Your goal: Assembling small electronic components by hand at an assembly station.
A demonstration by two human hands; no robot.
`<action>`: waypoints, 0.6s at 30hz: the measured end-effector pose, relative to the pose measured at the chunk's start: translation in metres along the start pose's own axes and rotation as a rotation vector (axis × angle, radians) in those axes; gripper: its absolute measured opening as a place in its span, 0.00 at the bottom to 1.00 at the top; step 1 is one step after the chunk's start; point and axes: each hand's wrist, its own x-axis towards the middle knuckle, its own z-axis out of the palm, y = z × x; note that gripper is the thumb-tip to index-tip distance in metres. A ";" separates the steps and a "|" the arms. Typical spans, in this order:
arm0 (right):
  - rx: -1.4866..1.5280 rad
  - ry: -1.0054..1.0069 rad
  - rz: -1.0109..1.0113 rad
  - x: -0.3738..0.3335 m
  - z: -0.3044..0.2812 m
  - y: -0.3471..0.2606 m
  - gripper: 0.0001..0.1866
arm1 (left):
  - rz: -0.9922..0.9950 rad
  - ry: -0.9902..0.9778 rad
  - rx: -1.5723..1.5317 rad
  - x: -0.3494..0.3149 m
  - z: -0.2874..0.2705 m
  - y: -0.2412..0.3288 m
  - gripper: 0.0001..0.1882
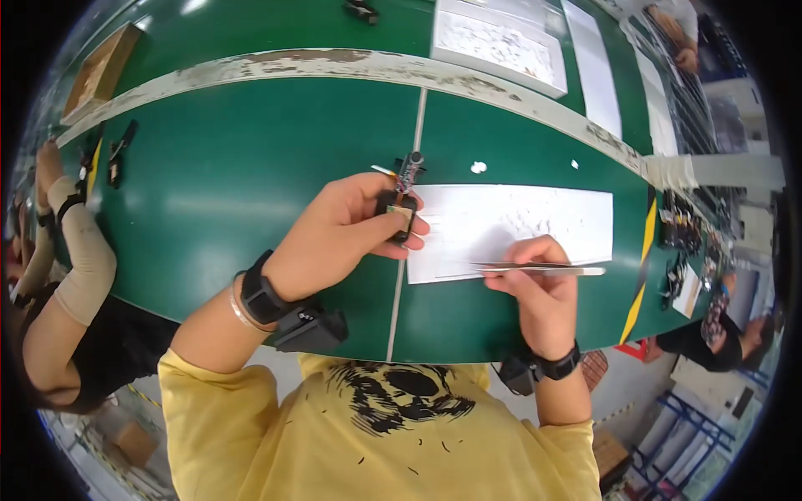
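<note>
My left hand (342, 224) is closed around a small electronic device (407, 177) with a black casing, a narrow circuit board and thin wires sticking out of its far end. The thumb presses on a pale patch of the casing. In my right hand (545, 294) I grip metal tweezers (581, 270) between thumb and fingers, their tips toward the left. The tweezers are apart from the device, over the near part of a white sheet (455, 219). Tiny pale bits lie scattered on that sheet.
White scraps (478, 167) lie beyond the sheet. A worn white ledge (334, 68) crosses the green table, with a white tray (501, 46) of small pieces behind it. Black devices (115, 167) lie at the left, more parts (681, 230) at the right. Co-workers sit on both sides.
</note>
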 end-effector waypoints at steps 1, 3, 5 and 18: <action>-0.029 -0.050 -0.023 0.000 0.000 0.005 0.06 | -0.008 0.011 -0.004 0.002 0.001 -0.005 0.10; -0.048 -0.076 -0.053 0.005 0.001 0.015 0.07 | -0.017 0.013 -0.007 0.004 0.006 -0.011 0.10; -0.056 -0.077 -0.058 0.007 0.005 0.020 0.09 | 0.005 0.033 0.011 0.004 0.010 -0.014 0.11; -0.068 -0.375 -0.021 0.017 -0.004 0.002 0.07 | 0.046 0.016 -0.079 -0.002 0.009 -0.015 0.15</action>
